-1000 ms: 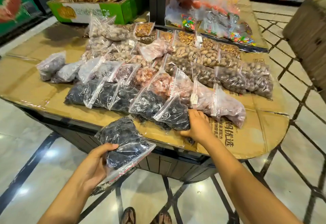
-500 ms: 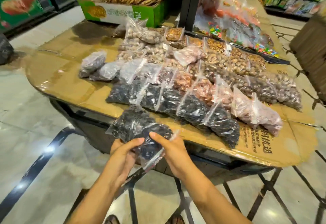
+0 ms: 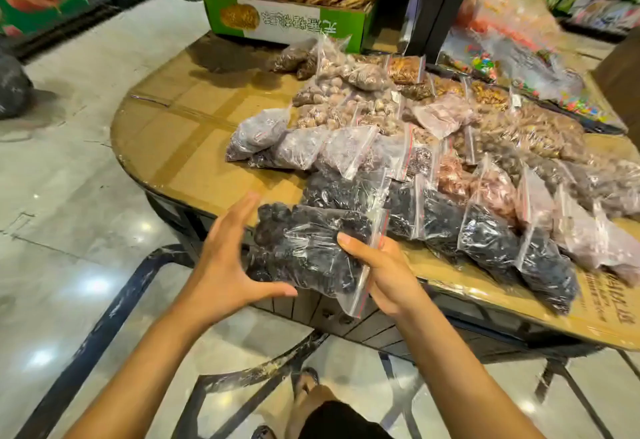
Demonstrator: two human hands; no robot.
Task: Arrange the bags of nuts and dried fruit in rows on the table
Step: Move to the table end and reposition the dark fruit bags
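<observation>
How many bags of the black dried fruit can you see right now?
6. One held bag in the right hand at the table edge; five overlap in the front row. Overlap may hide more.

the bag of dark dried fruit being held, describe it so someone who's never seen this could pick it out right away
Start at the cardboard-topped table and find its near edge, where a row of dark bags lies. At that row's left end is the bag of dark dried fruit. It alone is gripped by the right hand, the left hand open beside it.
</observation>
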